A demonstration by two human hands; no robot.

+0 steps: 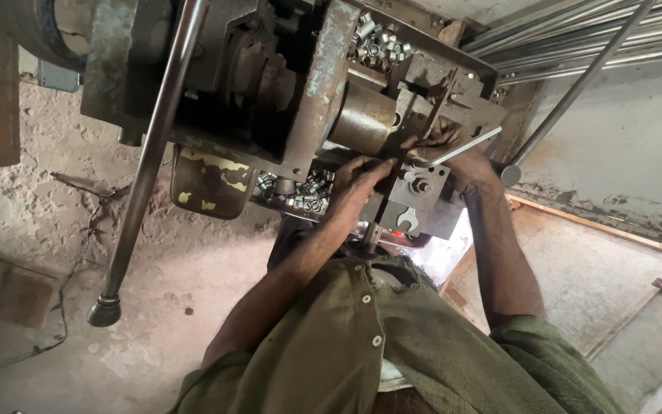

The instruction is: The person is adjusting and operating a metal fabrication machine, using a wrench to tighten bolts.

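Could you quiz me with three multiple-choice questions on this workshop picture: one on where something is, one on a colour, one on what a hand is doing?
1. Where do the small shiny metal sleeves lie?
A. in trays on the machine
B. on the floor
C. in a shirt pocket

2. What colour is the person's shirt?
A. white
B. olive green
C. red

3. What is the right hand doing?
A. hanging free
B. resting on the floor
C. at the thin silver rod on the machine

Answers: 1 A, heaps sit in the machine's trays. 2 B, the cloth is olive. 3 C, its fingers are at the rod.
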